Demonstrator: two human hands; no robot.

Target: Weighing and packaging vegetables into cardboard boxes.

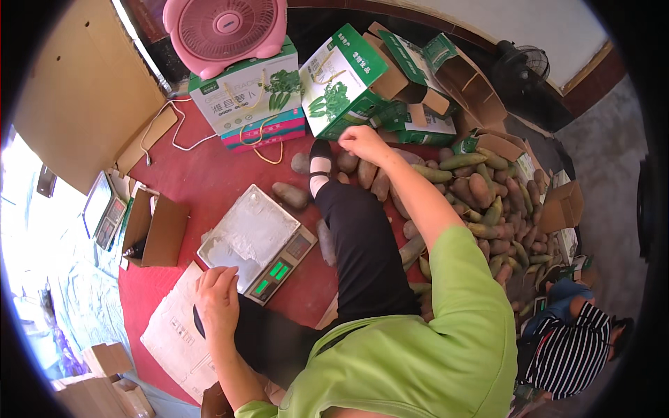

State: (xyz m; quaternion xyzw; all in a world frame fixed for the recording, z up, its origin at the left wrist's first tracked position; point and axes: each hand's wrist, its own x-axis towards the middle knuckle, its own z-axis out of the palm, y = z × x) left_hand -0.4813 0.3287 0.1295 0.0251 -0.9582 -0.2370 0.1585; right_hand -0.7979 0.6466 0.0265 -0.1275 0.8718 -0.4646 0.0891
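Note:
My left hand (217, 301), fingers bent together with nothing visible in them, is above the near left corner of a flat digital scale (247, 240). The scale's pale metal plate carries nothing, and green digits glow on its panel. My right hand (364, 144) is stretched forward with its fingers curled in. It is beside the lower edge of a white-and-green carton (341, 82); whether it touches the carton or holds anything small, I cannot tell. Dark roundish root vegetables (290, 196) lie around my foot and along the scale.
A large heap of reddish and green long radishes (481, 195) spreads at the right. A pink fan (227, 28) stands on a printed carton (244, 97). Open cartons (463, 76) and a black fan (523, 64) are behind. A brown box (157, 230) sits left; a striped-shirted person (568, 352) is at lower right.

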